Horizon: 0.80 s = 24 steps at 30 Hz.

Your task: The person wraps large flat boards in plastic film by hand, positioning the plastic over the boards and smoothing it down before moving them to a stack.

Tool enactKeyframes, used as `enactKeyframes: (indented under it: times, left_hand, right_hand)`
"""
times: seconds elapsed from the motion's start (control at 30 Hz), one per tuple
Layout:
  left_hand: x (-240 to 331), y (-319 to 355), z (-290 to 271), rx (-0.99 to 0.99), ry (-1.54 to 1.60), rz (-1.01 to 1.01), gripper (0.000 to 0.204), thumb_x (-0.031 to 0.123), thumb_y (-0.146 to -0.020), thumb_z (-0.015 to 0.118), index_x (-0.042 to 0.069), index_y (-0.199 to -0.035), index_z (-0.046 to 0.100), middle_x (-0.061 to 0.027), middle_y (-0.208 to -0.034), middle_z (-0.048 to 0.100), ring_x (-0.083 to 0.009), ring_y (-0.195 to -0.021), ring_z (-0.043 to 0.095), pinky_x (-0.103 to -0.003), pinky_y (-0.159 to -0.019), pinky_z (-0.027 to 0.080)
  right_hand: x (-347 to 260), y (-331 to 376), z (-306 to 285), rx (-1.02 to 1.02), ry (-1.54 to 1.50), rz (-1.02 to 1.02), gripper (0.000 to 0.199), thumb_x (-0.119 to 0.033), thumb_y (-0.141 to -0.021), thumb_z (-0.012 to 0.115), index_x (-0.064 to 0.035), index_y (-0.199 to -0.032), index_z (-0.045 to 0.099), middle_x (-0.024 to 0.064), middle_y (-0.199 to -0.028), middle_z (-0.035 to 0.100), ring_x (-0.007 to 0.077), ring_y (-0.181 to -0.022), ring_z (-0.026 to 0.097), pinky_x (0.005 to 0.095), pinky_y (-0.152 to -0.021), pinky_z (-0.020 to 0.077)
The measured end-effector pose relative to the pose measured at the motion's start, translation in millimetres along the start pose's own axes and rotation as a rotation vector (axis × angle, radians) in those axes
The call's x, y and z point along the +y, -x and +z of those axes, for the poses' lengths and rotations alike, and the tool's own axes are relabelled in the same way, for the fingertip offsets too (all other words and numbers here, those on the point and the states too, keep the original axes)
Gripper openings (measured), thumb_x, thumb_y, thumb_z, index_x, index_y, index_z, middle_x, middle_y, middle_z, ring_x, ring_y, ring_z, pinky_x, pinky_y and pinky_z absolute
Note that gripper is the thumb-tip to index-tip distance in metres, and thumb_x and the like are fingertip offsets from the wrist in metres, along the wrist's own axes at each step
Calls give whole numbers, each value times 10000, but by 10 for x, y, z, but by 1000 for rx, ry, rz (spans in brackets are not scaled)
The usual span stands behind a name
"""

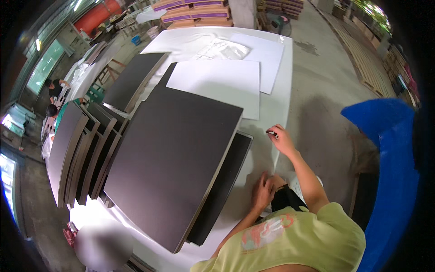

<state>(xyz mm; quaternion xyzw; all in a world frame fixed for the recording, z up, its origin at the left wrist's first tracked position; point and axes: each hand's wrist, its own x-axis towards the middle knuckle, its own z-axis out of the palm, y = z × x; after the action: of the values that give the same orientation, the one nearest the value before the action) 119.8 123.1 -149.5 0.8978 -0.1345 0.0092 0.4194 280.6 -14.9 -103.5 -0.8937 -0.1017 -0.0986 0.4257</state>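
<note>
My right hand (282, 139) is raised over the table's right edge, beyond my knee. Its fingers are curled in a pinch; the fingertips look dark, and whatever may be between them is too small to make out. Lower down, my left hand (263, 192) is beside my bent knee (278, 181), fingers loosely stretched and nothing seen in them. To the left of both hands lies a large dark panel (176, 158) with pale edges, stacked on another dark panel (222, 190) that juts out on the right. Neither hand touches the panels.
Several dark panels (68, 149) lean at the left. White sheets (222, 79) and crumpled clear plastic (223, 49) lie on the white-covered table (284, 68). Flat cartons (197, 16) are stacked behind. A blue sheet-like object (389, 158) stands right. Two people work at the far left; a blurred round shape is near.
</note>
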Motion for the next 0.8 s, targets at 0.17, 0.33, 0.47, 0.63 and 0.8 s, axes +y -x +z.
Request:
enactKeyframes:
  times: [0.17, 0.33, 0.47, 0.63, 0.8]
  left_hand:
    - [33, -259, 42, -32, -50, -143, 340, 159, -726, 605, 117, -1056, 538, -152, -1179, 449, -324, -991, 494, -423, -811, 410]
    - [20, -235, 173, -80, -185, -244, 370, 245, -756, 567, 167, -1112, 508, -77, -1193, 453, -279, -945, 517, -413, -780, 424]
    - [172, -378, 171, -156, -351, -315, 447, 300, -756, 558, 221, -1184, 454, -22, -1184, 463, -244, -928, 522, -413, -776, 424]
    - [143, -386, 287, -129, -399, -359, 419, 327, -715, 624, 198, -1104, 537, -48, -1174, 471, -289, -958, 512, -438, -772, 411]
    - [130, -937, 414, 250, -290, -250, 333, 225, -722, 624, 105, -1024, 554, -100, -1090, 500, -291, -876, 521, -405, -737, 433]
  right_hand:
    - [606, -707, 54, 69, 100, 69, 121, -79, -785, 539, -57, -897, 579, 76, -827, 546, 237, -702, 566, 320, -591, 454]
    - [774, -852, 86, 47, 34, 133, 89, -114, -793, 545, -57, -855, 572, 75, -757, 548, 232, -604, 548, 296, -560, 437]
    - [923, -856, 9, 44, -82, 144, 75, -120, -786, 556, -49, -804, 571, 89, -687, 541, 219, -571, 523, 282, -539, 419]
    - [1032, -821, -33, 51, -232, -38, 74, -95, -754, 585, -22, -754, 576, 96, -643, 547, 202, -542, 512, 273, -497, 403]
    - [1179, -794, -53, 79, -352, -292, 79, -100, -752, 595, -22, -754, 585, 68, -614, 537, 167, -518, 499, 261, -473, 385]
